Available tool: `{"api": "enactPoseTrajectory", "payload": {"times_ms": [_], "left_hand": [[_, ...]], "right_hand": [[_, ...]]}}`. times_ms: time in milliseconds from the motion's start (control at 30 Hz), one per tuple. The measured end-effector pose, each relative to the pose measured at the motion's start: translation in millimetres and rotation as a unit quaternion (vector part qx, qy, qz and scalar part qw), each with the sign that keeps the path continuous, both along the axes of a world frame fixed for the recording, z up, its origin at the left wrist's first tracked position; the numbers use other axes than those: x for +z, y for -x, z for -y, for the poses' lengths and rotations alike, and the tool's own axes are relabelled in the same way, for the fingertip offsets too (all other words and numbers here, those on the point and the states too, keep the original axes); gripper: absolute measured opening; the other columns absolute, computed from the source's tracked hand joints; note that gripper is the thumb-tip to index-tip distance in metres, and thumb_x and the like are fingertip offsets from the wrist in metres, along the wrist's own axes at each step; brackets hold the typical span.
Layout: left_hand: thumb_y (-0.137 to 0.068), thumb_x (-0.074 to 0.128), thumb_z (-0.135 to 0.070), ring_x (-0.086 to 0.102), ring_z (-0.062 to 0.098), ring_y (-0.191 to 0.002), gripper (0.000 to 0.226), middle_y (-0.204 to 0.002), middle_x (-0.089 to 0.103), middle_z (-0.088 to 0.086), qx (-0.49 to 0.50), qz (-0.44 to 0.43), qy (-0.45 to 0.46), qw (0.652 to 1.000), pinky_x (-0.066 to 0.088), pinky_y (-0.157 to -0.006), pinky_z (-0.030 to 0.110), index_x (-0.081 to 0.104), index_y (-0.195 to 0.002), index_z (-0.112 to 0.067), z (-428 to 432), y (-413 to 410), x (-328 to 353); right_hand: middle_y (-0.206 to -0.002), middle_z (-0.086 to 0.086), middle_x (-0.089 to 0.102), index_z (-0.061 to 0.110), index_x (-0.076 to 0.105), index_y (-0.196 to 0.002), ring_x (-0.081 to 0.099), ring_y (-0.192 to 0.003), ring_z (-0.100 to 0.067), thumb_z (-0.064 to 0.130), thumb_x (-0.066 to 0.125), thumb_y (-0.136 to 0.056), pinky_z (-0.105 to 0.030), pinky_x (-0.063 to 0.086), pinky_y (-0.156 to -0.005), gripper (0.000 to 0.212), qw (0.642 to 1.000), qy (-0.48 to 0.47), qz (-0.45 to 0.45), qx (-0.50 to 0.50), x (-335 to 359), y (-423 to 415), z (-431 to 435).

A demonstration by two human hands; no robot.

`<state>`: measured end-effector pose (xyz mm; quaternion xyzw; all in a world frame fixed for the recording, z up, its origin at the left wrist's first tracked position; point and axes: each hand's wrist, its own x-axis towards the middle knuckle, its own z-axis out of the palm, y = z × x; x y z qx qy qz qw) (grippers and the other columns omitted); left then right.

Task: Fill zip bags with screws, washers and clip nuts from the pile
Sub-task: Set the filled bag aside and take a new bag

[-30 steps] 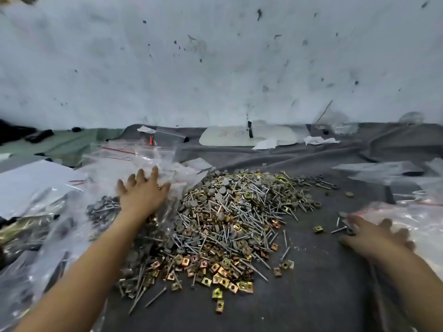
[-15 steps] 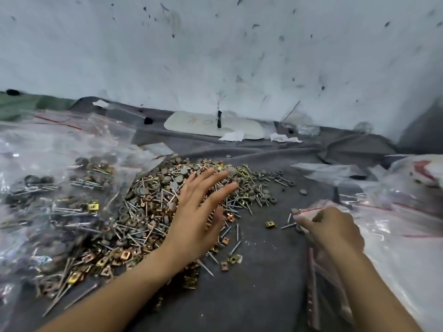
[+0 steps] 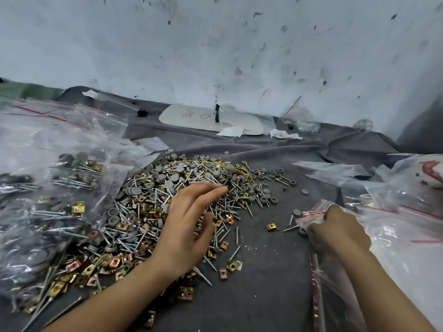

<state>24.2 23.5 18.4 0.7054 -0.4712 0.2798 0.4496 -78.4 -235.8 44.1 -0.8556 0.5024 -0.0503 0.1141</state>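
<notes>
Some filled bags (image 3: 60, 188) at the cloth's (image 3: 263, 283) left edge, but still a big pile (image 3: 167, 188). Left hand (image 3: 189, 226) is splayed over it, right hand (image 3: 335, 231) pinching an empty zip bag (image 3: 314, 212).

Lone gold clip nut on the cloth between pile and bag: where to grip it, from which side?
Pinch its two outer edges from straight above: the clip nut lies low on the grey cloth with bare cloth all round. The open left hand is free; the right hand holds the zip bag.
</notes>
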Motion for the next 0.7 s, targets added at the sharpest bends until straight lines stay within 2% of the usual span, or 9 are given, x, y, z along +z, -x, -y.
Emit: {"api": "enactPoseTrajectory", "payload": {"times_ms": [67, 233, 367, 433, 500, 567, 633, 700], "left_hand": [[-0.090, 0.045, -0.012, 0.046, 0.008, -0.123, 0.044, -0.130, 0.045, -0.014, 0.003, -0.012, 0.005, 1.000, 0.044, -0.097, 0.041, 0.045, -0.133, -0.024, -1, -1, 1], [-0.091, 0.044, -0.014, 0.048, 0.007, -0.120, 0.043, -0.128, 0.047, -0.012, 0.007, -0.027, 0.008, 1.000, 0.043, -0.097, 0.036, 0.046, -0.133, -0.025, -4, -2, 0], [-0.091, 0.045, -0.013, 0.048, 0.005, -0.118, 0.043, -0.125, 0.048, -0.011, 0.000, -0.030, 0.005, 1.000, 0.044, -0.094, 0.034, 0.046, -0.132, -0.024, -3, 0, -1], [-0.090, 0.045, -0.012, 0.050, 0.007, -0.116, 0.042, -0.123, 0.050, -0.010, -0.004, -0.031, 0.006, 0.999, 0.044, -0.096, 0.031, 0.047, -0.131, -0.023, -3, 1, -1], [-0.090, 0.045, -0.010, 0.052, 0.009, -0.114, 0.041, -0.121, 0.052, -0.009, -0.012, -0.034, 0.010, 0.999, 0.043, -0.096, 0.025, 0.048, -0.130, -0.022, -4, 3, 0], [-0.091, 0.047, -0.010, 0.055, 0.009, -0.113, 0.039, -0.120, 0.056, -0.004, -0.029, -0.042, 0.020, 0.999, 0.043, -0.097, 0.021, 0.050, -0.129, -0.019, -3, 6, 2], [-0.092, 0.051, -0.013, 0.057, 0.009, -0.114, 0.037, -0.120, 0.060, 0.002, -0.059, -0.056, 0.028, 0.996, 0.045, -0.097, 0.023, 0.053, -0.128, -0.015, -4, 8, 4], [-0.091, 0.057, -0.020, 0.058, 0.009, -0.117, 0.043, -0.125, 0.061, 0.002, -0.096, -0.088, 0.028, 0.991, 0.046, -0.099, 0.024, 0.048, -0.133, -0.013, -4, 11, 5]], "right_hand": [[-0.119, -0.012, 0.058, 0.020, 0.051, -0.115, 0.056, -0.104, -0.034, 0.028, 0.059, -0.082, -0.033, 0.039, -0.073, 0.035, 1.000, -0.009, 0.016, 0.005, 0, -4, -2], [-0.093, -0.010, 0.055, 0.025, 0.059, -0.089, 0.046, -0.079, -0.030, 0.018, 0.052, -0.086, -0.032, 0.037, -0.069, 0.010, 0.994, 0.009, 0.113, -0.002, 5, -3, -5], [-0.073, -0.009, 0.050, 0.014, 0.061, -0.078, 0.041, -0.067, -0.029, 0.018, 0.047, -0.090, -0.033, 0.035, -0.065, 0.019, 0.975, 0.062, 0.214, -0.026, 14, 8, -6], [-0.078, -0.012, 0.059, 0.012, 0.066, -0.084, 0.042, -0.067, -0.028, 0.015, 0.047, -0.089, -0.032, 0.034, -0.064, 0.019, 0.967, 0.072, 0.245, -0.020, 22, 11, -11], [-0.089, -0.011, 0.067, 0.016, 0.066, -0.092, 0.048, -0.073, -0.027, 0.015, 0.054, -0.087, -0.031, 0.036, -0.066, 0.013, 0.959, 0.078, 0.271, 0.016, 32, 13, -20], [-0.084, -0.005, 0.069, 0.018, 0.066, -0.093, 0.055, -0.071, -0.024, 0.016, 0.062, -0.086, -0.029, 0.038, -0.063, 0.009, 0.947, 0.088, 0.296, 0.091, 43, 13, -34], [-0.066, 0.004, 0.060, 0.018, 0.068, -0.088, 0.051, -0.059, -0.012, 0.018, 0.069, -0.084, -0.022, 0.033, -0.054, 0.005, 0.926, 0.111, 0.308, 0.190, 53, 10, -54], [-0.066, 0.010, 0.049, 0.019, 0.070, -0.083, 0.046, -0.062, -0.009, 0.023, 0.073, -0.080, -0.021, 0.029, -0.055, 0.006, 0.896, 0.142, 0.312, 0.282, 60, 6, -83]]}}
